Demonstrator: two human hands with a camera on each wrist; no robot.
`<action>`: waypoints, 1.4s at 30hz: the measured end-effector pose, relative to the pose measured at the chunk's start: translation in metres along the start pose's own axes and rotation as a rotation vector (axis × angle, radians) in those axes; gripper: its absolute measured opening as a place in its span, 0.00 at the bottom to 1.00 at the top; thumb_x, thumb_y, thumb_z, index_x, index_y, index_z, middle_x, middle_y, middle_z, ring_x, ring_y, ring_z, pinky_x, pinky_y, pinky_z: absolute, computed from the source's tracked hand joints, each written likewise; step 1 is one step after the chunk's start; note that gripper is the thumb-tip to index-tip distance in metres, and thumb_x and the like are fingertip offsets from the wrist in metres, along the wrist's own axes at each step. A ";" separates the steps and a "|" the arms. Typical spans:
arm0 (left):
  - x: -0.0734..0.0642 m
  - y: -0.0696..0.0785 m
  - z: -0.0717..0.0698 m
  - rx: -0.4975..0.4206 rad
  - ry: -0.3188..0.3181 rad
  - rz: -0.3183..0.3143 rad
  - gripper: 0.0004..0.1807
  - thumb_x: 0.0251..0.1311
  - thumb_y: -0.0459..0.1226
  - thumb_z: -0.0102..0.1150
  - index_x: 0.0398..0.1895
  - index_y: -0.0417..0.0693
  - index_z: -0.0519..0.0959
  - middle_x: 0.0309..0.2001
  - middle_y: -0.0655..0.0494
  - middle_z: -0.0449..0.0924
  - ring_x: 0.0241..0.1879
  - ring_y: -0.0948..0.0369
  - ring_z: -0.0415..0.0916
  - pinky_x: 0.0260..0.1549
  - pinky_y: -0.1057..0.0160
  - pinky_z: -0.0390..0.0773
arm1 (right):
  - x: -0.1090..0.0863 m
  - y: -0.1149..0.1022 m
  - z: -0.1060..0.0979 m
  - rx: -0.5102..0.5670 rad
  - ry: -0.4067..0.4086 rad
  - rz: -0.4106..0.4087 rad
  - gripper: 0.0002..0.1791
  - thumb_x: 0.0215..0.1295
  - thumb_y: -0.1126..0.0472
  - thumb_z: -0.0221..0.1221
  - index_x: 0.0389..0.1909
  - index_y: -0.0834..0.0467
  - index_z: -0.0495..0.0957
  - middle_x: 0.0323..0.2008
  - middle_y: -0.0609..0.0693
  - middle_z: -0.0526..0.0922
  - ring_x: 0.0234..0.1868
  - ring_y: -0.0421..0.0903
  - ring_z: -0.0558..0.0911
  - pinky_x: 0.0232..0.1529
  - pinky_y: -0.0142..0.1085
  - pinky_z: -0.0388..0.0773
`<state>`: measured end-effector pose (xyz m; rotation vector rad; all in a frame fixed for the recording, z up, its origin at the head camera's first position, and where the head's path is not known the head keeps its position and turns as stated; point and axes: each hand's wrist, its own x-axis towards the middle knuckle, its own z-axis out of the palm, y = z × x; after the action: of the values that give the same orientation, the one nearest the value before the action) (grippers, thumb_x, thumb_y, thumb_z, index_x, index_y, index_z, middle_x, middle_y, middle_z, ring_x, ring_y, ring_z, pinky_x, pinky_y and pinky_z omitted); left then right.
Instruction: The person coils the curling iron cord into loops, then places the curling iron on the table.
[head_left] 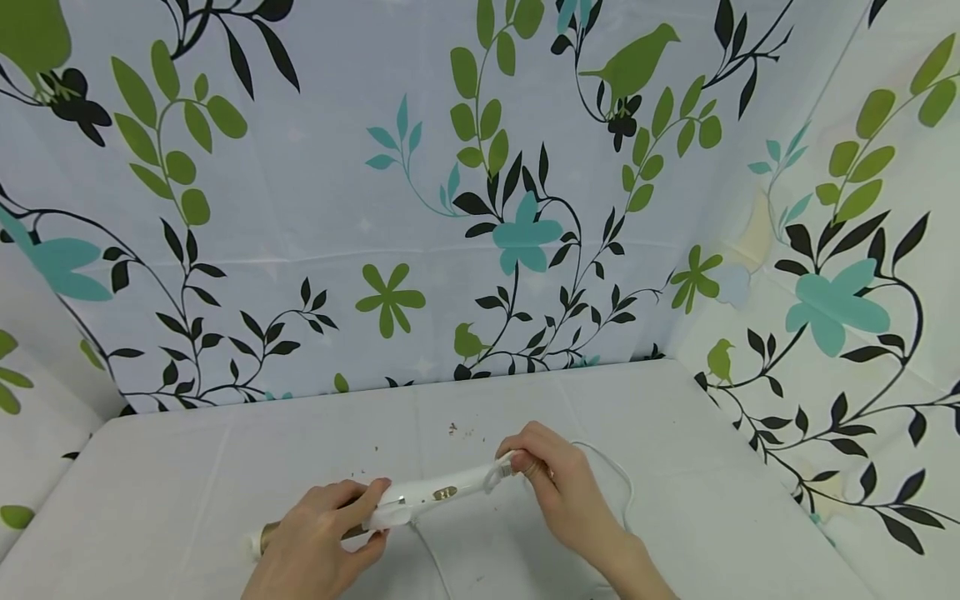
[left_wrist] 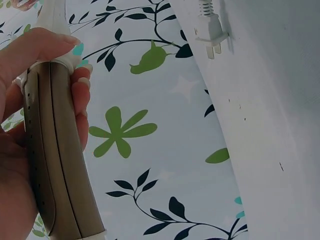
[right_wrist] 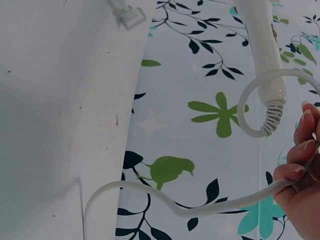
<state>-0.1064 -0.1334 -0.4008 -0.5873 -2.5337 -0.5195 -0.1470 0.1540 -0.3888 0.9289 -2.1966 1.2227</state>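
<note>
A curling iron (head_left: 420,497) with a white handle and a bronze barrel (left_wrist: 62,150) is held up at a slant over the white table. My left hand (head_left: 322,533) grips it where barrel and handle meet, thumb on one side and fingers around the other. Beyond the handle's far end, my right hand (head_left: 558,483) pinches the white cord (right_wrist: 230,204). From the ribbed sleeve (right_wrist: 272,119) at the handle's end, the cord curves in a loop up to those fingers, then trails away below them. The palm side of the left hand is partly hidden by the barrel.
On the white table (head_left: 225,475), small brown specks (head_left: 453,429) lie behind the hands. The cord's two-prong plug (left_wrist: 210,32) shows in the left wrist view. Patterned cloth (head_left: 315,200) with leaves and birds stands behind and at both sides.
</note>
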 end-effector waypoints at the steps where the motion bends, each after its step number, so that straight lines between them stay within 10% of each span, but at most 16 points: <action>1: 0.000 -0.001 0.001 -0.003 0.026 0.026 0.29 0.28 0.37 0.84 0.43 0.55 0.87 0.34 0.66 0.81 0.29 0.66 0.73 0.25 0.73 0.73 | 0.000 0.000 -0.001 0.021 0.005 0.010 0.11 0.67 0.71 0.57 0.40 0.51 0.80 0.29 0.43 0.75 0.32 0.36 0.72 0.33 0.27 0.72; 11: -0.001 0.001 0.004 -0.069 0.169 0.134 0.28 0.33 0.49 0.84 0.44 0.59 0.87 0.32 0.71 0.82 0.30 0.70 0.74 0.25 0.80 0.70 | 0.000 0.000 -0.006 0.140 0.004 0.180 0.11 0.71 0.68 0.56 0.41 0.51 0.84 0.33 0.46 0.78 0.35 0.40 0.74 0.36 0.31 0.73; 17: 0.001 0.000 0.005 -0.107 0.248 0.186 0.27 0.57 0.67 0.57 0.40 0.58 0.87 0.27 0.71 0.84 0.26 0.72 0.74 0.23 0.78 0.71 | 0.001 0.002 -0.010 0.217 -0.032 0.271 0.08 0.71 0.65 0.58 0.40 0.52 0.85 0.30 0.48 0.80 0.35 0.39 0.76 0.38 0.31 0.76; 31: 0.004 0.006 0.005 -0.341 0.277 0.203 0.19 0.41 0.52 0.80 0.35 0.57 0.86 0.23 0.71 0.82 0.19 0.83 0.63 0.17 0.83 0.65 | 0.003 0.010 -0.009 0.428 -0.066 0.576 0.12 0.67 0.57 0.64 0.30 0.63 0.85 0.29 0.45 0.83 0.33 0.37 0.76 0.34 0.29 0.76; 42: 0.002 0.010 0.000 -0.367 0.240 0.164 0.21 0.38 0.53 0.82 0.36 0.58 0.87 0.23 0.74 0.80 0.20 0.86 0.60 0.17 0.84 0.64 | 0.001 0.008 0.000 0.328 -0.006 0.556 0.12 0.66 0.59 0.64 0.27 0.63 0.85 0.23 0.46 0.80 0.25 0.36 0.72 0.29 0.27 0.72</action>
<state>-0.1030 -0.1247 -0.3971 -0.8024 -2.1552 -0.9434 -0.1537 0.1565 -0.3921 0.4298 -2.3860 1.8741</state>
